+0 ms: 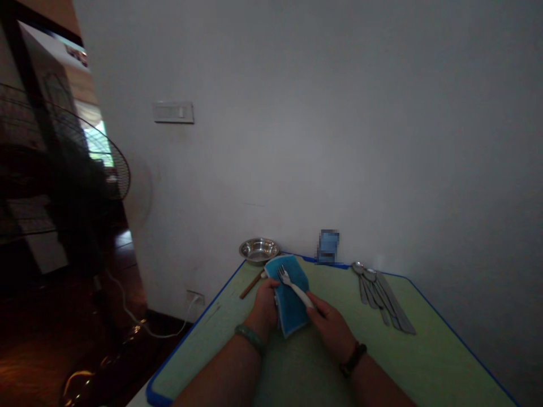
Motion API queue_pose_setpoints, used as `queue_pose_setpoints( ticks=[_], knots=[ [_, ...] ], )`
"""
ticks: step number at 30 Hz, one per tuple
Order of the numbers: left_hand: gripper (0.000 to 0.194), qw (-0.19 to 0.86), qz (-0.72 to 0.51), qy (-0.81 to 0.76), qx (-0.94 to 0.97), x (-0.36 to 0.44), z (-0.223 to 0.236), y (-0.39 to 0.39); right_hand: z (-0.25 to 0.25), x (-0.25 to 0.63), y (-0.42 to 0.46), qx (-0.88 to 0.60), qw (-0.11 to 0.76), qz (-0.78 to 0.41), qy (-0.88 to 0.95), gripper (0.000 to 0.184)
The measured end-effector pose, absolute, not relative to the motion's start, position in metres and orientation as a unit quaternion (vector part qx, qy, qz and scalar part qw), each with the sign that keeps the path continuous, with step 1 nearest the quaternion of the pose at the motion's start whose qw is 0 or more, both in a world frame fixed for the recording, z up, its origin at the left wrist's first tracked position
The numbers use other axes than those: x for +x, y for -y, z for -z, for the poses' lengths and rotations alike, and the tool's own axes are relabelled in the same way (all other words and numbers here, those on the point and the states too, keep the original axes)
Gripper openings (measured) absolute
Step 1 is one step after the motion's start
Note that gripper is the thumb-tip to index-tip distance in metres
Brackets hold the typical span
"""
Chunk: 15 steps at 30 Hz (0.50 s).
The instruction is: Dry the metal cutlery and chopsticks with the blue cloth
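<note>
Above a flat, blue-edged green table (203, 350), the left hand (266, 304) holds a fuzzy blue cloth (292, 315); the right hand (331, 327) grips a smooth, pale, pronged fork (297, 289) by its handle, over the cloth.

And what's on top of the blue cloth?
A fork is over the blue cloth, its handle in the right hand. The left hand grips the cloth's left side. The cloth hides whatever is directly underneath, and the fork hides a strip of the cloth.
</note>
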<state>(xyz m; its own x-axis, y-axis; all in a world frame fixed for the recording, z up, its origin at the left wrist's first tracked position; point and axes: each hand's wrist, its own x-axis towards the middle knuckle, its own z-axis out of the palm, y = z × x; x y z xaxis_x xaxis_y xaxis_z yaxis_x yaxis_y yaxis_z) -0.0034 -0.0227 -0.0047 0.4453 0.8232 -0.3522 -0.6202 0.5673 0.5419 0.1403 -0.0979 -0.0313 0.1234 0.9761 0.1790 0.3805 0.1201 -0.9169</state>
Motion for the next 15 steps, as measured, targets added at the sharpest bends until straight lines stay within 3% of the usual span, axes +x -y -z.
queue_pose_setpoints(
  ticks=[15],
  knots=[
    [0.024, 0.827, -0.454, -0.311, 0.113, -0.0026, -0.0002, 0.0250, 0.0303, 0.1407, 0.0976, -0.567, 0.488, -0.325, 0.578, 0.047]
  ],
)
